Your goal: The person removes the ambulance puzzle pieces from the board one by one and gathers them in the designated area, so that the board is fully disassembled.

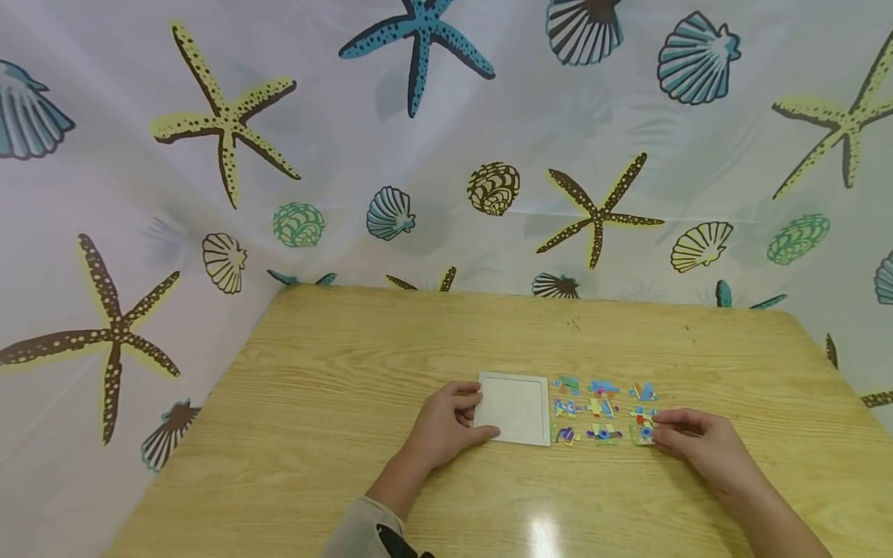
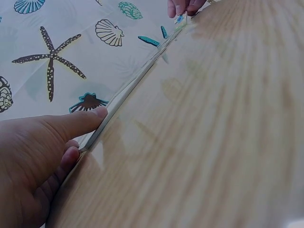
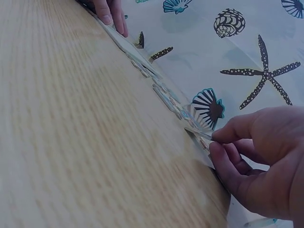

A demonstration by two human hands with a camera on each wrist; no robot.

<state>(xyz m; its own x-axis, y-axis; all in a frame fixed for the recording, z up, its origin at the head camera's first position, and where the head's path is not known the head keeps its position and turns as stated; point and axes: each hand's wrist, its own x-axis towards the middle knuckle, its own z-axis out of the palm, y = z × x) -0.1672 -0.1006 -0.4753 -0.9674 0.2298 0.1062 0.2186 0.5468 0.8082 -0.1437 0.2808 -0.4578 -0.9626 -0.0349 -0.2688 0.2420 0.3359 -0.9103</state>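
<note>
A square white puzzle tray [image 1: 512, 409] with a raised rim lies on the table, its inside bare. My left hand [image 1: 446, 426] grips its left side, thumb at the near corner and fingers along the far part of the edge. To the right of the tray, several colourful jigsaw pieces [image 1: 602, 407] lie in loose rows. At the near right of these, my right hand [image 1: 705, 449] pinches a puzzle piece [image 1: 643, 435] between thumb and fingertips. In the right wrist view, this piece [image 3: 202, 135] shows edge-on and slightly tilted, close over the wood.
The wooden table [image 1: 335, 387] stretches out on all sides of the tray and pieces. A white cloth [image 1: 446, 155] printed with starfish and shells hangs behind its far edge and along both sides.
</note>
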